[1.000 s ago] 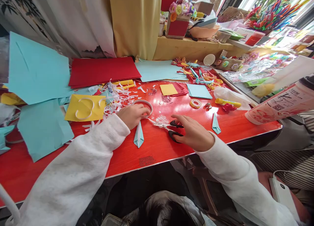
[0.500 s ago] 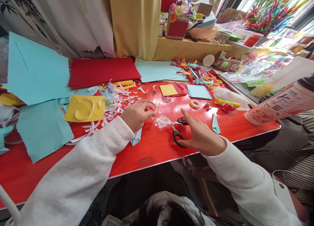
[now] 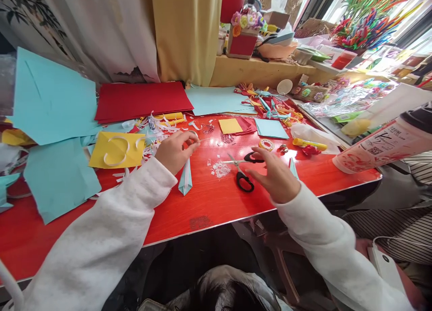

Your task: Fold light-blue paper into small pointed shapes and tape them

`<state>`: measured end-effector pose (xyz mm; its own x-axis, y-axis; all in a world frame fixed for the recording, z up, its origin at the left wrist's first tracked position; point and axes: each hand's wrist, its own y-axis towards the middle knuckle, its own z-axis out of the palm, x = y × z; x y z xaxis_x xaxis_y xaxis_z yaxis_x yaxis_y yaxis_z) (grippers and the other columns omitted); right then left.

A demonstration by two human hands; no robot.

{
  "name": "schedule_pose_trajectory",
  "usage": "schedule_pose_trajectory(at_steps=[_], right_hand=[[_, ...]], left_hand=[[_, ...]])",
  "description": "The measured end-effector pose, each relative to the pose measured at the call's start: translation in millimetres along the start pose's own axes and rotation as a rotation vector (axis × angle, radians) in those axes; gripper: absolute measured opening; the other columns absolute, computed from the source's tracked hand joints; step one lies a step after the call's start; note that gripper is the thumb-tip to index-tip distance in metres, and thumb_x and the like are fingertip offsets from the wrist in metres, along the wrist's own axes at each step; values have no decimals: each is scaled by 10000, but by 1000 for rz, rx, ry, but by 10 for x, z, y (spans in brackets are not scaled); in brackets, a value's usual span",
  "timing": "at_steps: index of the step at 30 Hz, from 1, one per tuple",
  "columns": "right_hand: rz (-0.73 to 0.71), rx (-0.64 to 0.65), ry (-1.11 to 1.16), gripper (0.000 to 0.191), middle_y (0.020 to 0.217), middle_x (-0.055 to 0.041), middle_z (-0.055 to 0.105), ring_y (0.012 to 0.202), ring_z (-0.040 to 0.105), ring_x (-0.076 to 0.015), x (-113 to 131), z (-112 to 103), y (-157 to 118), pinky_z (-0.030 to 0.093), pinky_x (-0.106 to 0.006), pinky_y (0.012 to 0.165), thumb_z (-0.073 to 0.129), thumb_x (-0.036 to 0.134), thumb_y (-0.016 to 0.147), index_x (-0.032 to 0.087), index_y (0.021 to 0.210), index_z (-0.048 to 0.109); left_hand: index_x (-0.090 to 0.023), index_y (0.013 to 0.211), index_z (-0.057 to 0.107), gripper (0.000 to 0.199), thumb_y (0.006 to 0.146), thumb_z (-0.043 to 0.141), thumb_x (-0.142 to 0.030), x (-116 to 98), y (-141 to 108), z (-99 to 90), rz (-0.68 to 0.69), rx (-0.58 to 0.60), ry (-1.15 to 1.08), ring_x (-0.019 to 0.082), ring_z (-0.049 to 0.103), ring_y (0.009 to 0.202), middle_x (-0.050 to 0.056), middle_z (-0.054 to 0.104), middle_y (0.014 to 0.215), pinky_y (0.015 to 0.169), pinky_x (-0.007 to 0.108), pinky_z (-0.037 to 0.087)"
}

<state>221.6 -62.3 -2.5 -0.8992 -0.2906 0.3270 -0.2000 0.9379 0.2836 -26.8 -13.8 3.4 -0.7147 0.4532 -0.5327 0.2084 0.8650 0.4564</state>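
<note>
My left hand (image 3: 175,152) is closed in a pinch on a thin white paper strip (image 3: 193,133), much of it hidden by the fingers. Just below that hand a folded light blue paper piece (image 3: 185,180) lies on the red table. Black-handled scissors (image 3: 240,169) rest with spread blades beside a small heap of white clippings (image 3: 221,169). My right hand (image 3: 277,172) is at their upper handle loop, thumb and index finger apart; the lower loop is free of the thumb. A second folded blue piece (image 3: 293,168) is partly behind the right hand.
On the left are blue sheets (image 3: 62,176) and a yellow square (image 3: 116,149) with curled white strips. Red sheets (image 3: 143,101) lie at the back. A tape roll (image 3: 266,144), a yellow glue stick (image 3: 309,144) and a tilted pink cup (image 3: 381,142) are on the right.
My left hand has moved slightly left, and the white strip's wide curl no longer shows. The scissors have shifted a little away from me, and my right thumb has left the lower loop.
</note>
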Motion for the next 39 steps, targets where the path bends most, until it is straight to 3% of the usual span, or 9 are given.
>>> schedule_pose_trajectory(at_steps=[5, 11, 15, 18, 21, 27, 30, 35, 39], right_hand=[[-30, 121, -51, 479, 1005, -129, 567, 969, 513, -239, 143, 203, 134, 405, -376, 838, 518, 301, 706, 108, 1137, 437], [-66, 284, -30, 570, 1043, -132, 521, 968, 503, -238, 223, 78, 78, 410, -335, 831, 590, 357, 624, 119, 1128, 467], [15, 307, -65, 462, 889, -91, 571, 827, 559, -213, 273, 31, 75, 440, -328, 738, 566, 266, 629, 152, 1075, 529], [76, 330, 157, 398, 822, -54, 599, 701, 580, -165, 274, 63, 107, 463, -296, 631, 520, 221, 663, 165, 1057, 537], [72, 208, 403, 402, 882, -58, 598, 680, 580, -134, 227, 135, 168, 477, -279, 607, 473, 209, 717, 153, 1115, 480], [-56, -60, 72, 237, 959, -105, 592, 949, 515, -221, 277, 226, 330, 388, -400, 842, 472, 285, 770, 165, 911, 620], [-63, -139, 193, 298, 994, -100, 582, 981, 499, -223, 489, 228, 406, 381, -397, 851, 486, 402, 749, 181, 899, 619], [-19, 405, 808, 378, 703, -52, 616, 630, 594, -128, 841, 348, 506, 467, -236, 547, 496, 489, 701, 124, 753, 580], [75, 366, 897, 419, 788, -58, 603, 601, 582, -114, 937, 528, 497, 440, -196, 445, 558, 501, 636, 127, 824, 552]], left_hand=[[-189, 731, 594, 223, 696, 518, -396, 99, 44, -4, -195, -100, -197, 100, 471, 570, -1, 591, 713, 540, 223, 369], [-176, 586, 563, 269, 667, 523, -429, 97, 53, -22, -292, -114, -323, 86, 413, 470, -23, 500, 517, 430, 207, 305], [-175, 624, 575, 219, 663, 530, -386, 98, 60, -7, -332, -82, -435, 76, 405, 441, -28, 494, 516, 403, 200, 301], [-177, 735, 592, 174, 628, 583, -315, 114, 77, -14, -340, -89, -533, 74, 448, 485, -20, 533, 602, 430, 190, 347], [-193, 873, 582, 252, 627, 595, -245, 129, 91, -43, -311, -67, -645, 79, 491, 544, -18, 547, 655, 478, 184, 394], [-177, 953, 575, 295, 669, 576, -258, 110, 99, -103, -258, -109, -791, 121, 567, 669, 11, 593, 699, 640, 252, 477], [-173, 936, 574, 285, 662, 588, -253, 67, 87, -104, -263, -107, -854, 125, 582, 652, 0, 590, 671, 671, 293, 490], [-173, 894, 581, 266, 639, 608, -240, 42, 64, -67, -275, -114, -848, 120, 578, 618, -3, 578, 677, 636, 293, 498], [-176, 887, 577, 259, 635, 610, -228, 49, 63, -42, -269, -130, -836, 123, 577, 643, -1, 578, 692, 660, 293, 497]])
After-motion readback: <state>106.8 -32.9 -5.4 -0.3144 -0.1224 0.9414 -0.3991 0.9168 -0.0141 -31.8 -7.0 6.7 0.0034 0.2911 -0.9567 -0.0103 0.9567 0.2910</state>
